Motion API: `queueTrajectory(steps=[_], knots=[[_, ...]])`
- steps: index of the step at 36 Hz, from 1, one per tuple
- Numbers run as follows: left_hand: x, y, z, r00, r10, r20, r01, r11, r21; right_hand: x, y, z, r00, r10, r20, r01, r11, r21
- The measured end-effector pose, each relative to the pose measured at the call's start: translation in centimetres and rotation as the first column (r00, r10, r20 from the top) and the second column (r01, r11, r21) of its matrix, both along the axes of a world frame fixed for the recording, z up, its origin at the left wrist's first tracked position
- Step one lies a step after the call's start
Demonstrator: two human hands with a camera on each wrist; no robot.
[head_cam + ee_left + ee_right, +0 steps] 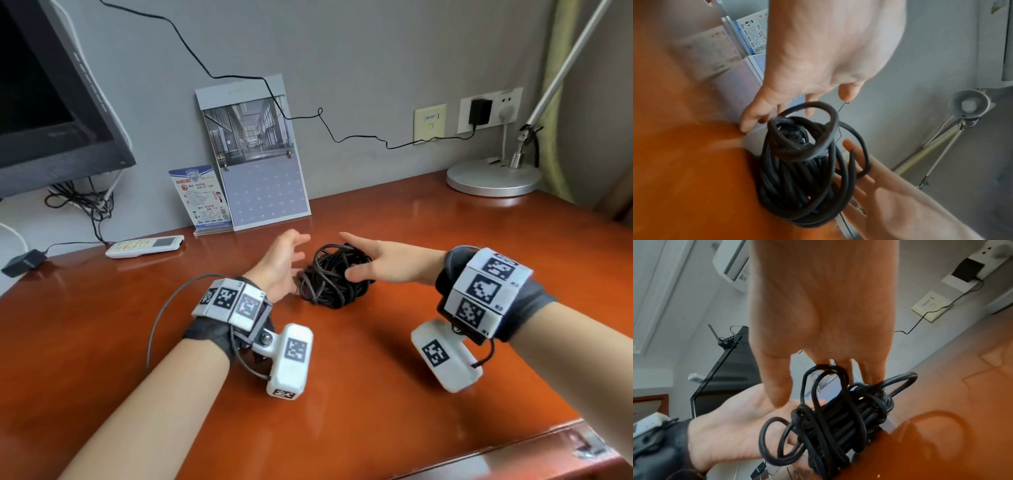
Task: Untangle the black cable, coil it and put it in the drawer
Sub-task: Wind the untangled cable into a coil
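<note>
While both our hands flank it, the black cable sits bundled mid-desk. Left hand spread wide beside it, fingers straight; right hand flat against its far side, not gripping. Calendar stands behind.

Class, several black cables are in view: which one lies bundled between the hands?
The thick tangled black cable on the desk; the thin cable runs along the wall.

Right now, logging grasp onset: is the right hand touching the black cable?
Touching. In the head view the right hand rests its fingers on the black cable bundle's top.
</note>
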State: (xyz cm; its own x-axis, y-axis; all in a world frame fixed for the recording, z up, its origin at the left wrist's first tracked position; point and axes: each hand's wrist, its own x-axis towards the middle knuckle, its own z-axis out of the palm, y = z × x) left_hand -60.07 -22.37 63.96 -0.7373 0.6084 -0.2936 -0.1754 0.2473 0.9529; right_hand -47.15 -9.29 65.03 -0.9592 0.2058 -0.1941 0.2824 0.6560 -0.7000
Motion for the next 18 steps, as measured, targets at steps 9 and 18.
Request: queueTrajectory(steps=[9,18], knots=[[0.6,-1.4,0.3,0.968,-0.153,0.199,0.144,0.988,0.055,-1.0,-0.8,-1.0,0.986,-0.068,0.150,0.016,0.947,0.322],[2.3,0.1,0.4,0.979,-0.153,0.132,0.158,0.987,-0.026,-0.7,0.4,-1.1,0.984,-0.169,-0.059,0.176,0.971,0.160]])
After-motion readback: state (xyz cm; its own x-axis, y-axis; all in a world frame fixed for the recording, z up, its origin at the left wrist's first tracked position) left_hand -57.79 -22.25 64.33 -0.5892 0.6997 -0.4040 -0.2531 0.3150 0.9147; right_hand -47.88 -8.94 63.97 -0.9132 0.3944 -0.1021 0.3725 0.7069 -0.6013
